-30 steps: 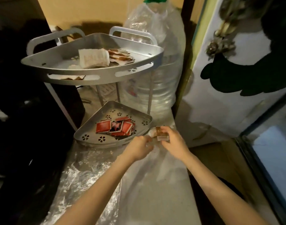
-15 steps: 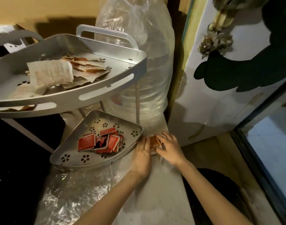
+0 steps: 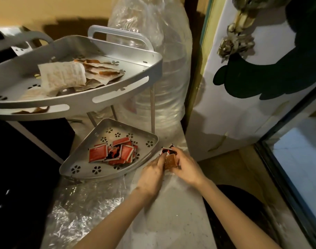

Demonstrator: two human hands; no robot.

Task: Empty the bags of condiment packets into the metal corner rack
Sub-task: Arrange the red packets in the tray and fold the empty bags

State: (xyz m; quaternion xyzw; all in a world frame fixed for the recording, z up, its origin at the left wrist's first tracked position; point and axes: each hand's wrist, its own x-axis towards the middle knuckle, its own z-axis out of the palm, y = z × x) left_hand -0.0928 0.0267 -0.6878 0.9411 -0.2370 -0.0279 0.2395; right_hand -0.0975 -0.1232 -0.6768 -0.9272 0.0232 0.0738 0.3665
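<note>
Both hands on packets beside lower shelf

L hand (image 3: 152, 174) & R hand (image 3: 185, 166) meet just right of the rack's lower shelf (image 3: 82, 169), fingers pinched on a small stack of packets (image 3: 169, 159), brown one facing up, red/black one behind. Red packets (image 3: 111, 152) piled in lower shelf. Upper shelf (image 3: 117, 90) holds pale paper sachets (image 3: 64, 77). Clear plastic bag (image 3: 78, 211) lies crumpled on counter below hands

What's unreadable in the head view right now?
- Small packets between left hand and right hand: fingers cover most; count unclear.
- Red packets in the lower metal tray: print too small.
- Upper metal tray: left end cut off by frame edge.
</note>
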